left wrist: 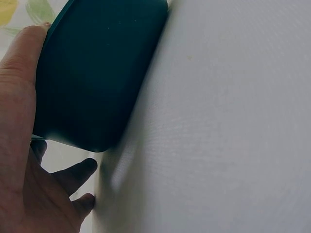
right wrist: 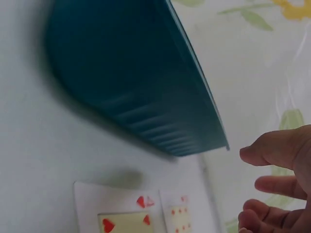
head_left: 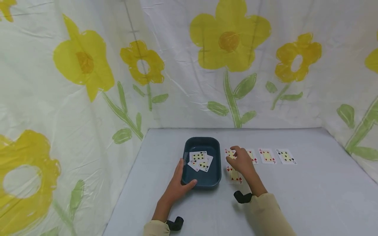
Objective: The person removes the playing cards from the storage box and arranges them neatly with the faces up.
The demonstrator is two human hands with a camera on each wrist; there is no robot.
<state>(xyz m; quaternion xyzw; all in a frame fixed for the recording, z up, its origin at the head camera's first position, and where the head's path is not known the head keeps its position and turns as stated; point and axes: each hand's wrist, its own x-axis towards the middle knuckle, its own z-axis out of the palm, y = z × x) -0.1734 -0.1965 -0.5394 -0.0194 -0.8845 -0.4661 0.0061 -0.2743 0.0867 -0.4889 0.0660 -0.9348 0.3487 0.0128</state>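
A dark teal tray [head_left: 203,184] stands mid-table with a few overlapping playing cards [head_left: 198,156] inside. My left hand [head_left: 176,183] spans its near left corner. The thumb [left wrist: 22,53] touches the rim and the spread, mostly straight fingers lie along the left side; some stand apart from the wall. My right hand [head_left: 242,160] hovers right of the tray, over a row of face-up cards, thumb and forefinger apart with nothing between them. It partly covers a red-pip card [head_left: 229,152] and another red card [head_left: 251,156]. A hearts card [head_left: 234,174] lies nearer, below that row.
Farther right in the row lie a four of diamonds [head_left: 267,156] and a black five [head_left: 285,157]. The white table [head_left: 310,196] ends at a hanging cloth [head_left: 183,108] with yellow flowers, at the back and sides. Each wrist wears a black band.
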